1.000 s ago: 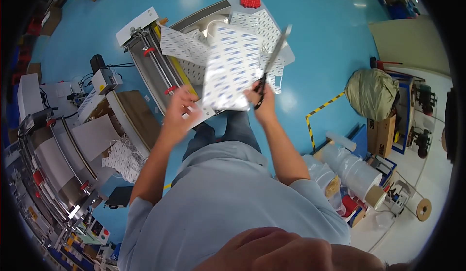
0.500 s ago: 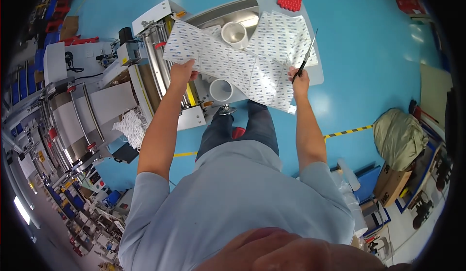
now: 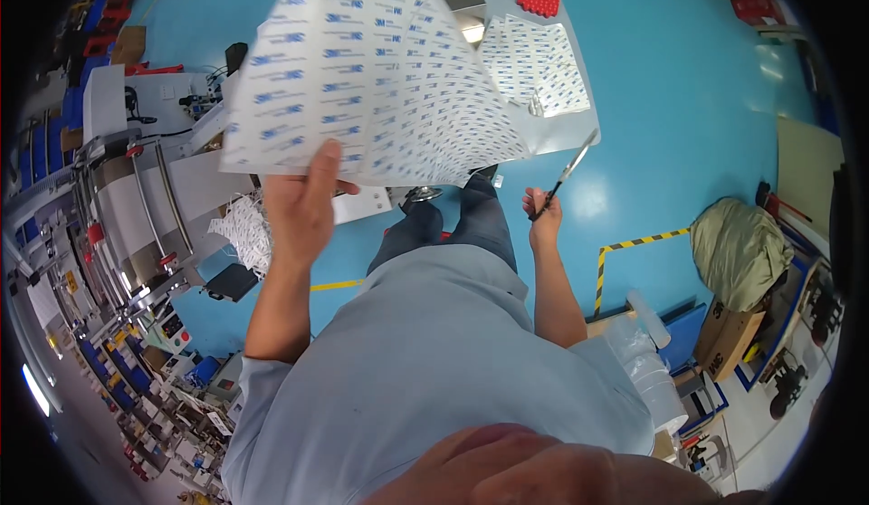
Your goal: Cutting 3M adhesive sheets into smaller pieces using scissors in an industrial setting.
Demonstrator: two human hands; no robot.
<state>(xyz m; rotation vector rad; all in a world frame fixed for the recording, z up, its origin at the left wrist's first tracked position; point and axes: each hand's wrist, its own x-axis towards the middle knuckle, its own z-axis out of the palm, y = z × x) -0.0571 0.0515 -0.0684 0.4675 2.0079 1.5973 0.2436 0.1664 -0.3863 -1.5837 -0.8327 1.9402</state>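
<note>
My left hand [image 3: 306, 206] pinches the lower left edge of a large printed white sheet [image 3: 362, 80], thumb on top. The sheet is lifted close to the camera, its right part curving down towards the table. My right hand [image 3: 544, 217] is closed round the dark handles of a pair of scissors [image 3: 568, 172]. Their blades point up and right, apart from the sheet. Another printed white sheet [image 3: 543, 61] lies on the grey table [image 3: 570, 132]. Much of the table and the roller machine at its left is hidden behind the raised sheet.
A red ribbed block [image 3: 539, 0] sits at the table's far edge. On the left stands a machine with metal rollers [image 3: 149, 206], with a heap of white paper strips [image 3: 243, 233] beside it. Cardboard boxes [image 3: 727, 338] and a covered bundle [image 3: 738, 252] are at the right.
My left hand has raised the sheet off the table, up and to the left, covering the two white cores. My right hand has drawn back from the sheets with the scissors.
</note>
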